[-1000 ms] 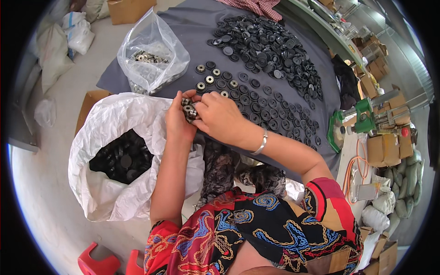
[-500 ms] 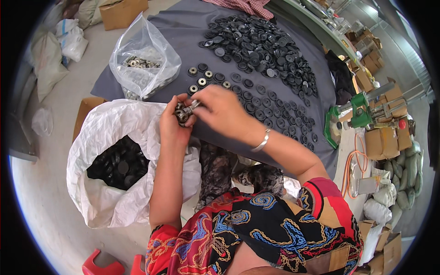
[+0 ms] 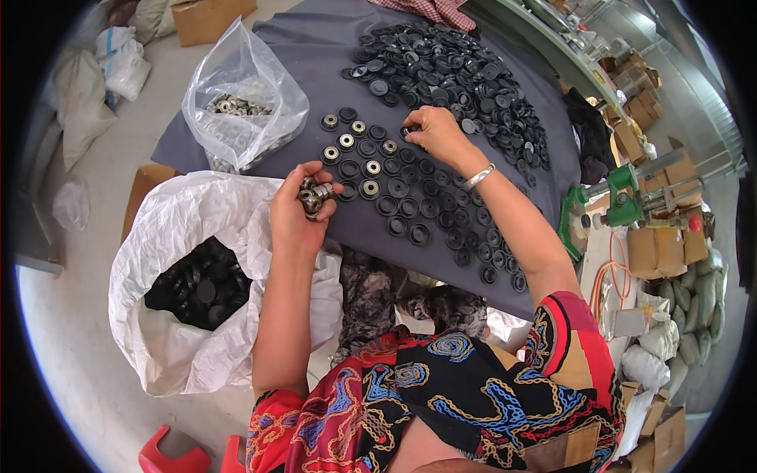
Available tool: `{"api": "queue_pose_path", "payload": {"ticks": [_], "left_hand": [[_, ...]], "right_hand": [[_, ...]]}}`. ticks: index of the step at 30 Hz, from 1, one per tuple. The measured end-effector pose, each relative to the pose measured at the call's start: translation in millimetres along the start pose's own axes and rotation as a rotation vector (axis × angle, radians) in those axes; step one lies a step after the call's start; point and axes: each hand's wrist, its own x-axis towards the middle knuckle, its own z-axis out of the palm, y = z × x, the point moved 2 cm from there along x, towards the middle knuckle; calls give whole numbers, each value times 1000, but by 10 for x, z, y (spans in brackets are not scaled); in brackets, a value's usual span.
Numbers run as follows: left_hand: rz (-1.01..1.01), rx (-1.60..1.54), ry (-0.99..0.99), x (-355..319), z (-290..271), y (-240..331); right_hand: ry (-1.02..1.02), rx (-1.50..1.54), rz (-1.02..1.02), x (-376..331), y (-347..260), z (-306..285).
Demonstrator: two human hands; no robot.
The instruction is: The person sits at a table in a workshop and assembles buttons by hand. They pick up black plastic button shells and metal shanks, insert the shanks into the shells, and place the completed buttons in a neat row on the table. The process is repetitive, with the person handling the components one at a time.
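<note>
My left hand [image 3: 296, 209] is cupped, palm up, around several small steel ball bearings [image 3: 314, 195]. Over the table, my right hand [image 3: 443, 138] pinches a bearing at its fingertips, mostly hidden by the fingers, right at one of the black round caps. Rows of these caps [image 3: 398, 188] lie spread on the grey cloth [image 3: 331, 75]. Toward the left of the rows, several caps have a shiny bearing [image 3: 371, 188] sitting in them.
A big heap of black caps [image 3: 465, 79] covers the far part of the table. An open clear plastic bag [image 3: 276, 118] of bearings stands at the left. Nearer, a white sack [image 3: 181, 355] holds more black parts. A green hand press [image 3: 623, 193] is at the right.
My right hand has left the bearings in my left hand and moved away, up and to the right, to the rows of caps. My left hand stays almost in place.
</note>
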Motion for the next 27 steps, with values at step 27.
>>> {"api": "queue_pose_path", "payload": {"ticks": [27], "left_hand": [[-23,-32,48,-34,59,2]], "right_hand": [[210,-394,-245,-165,-435,-162]]}}
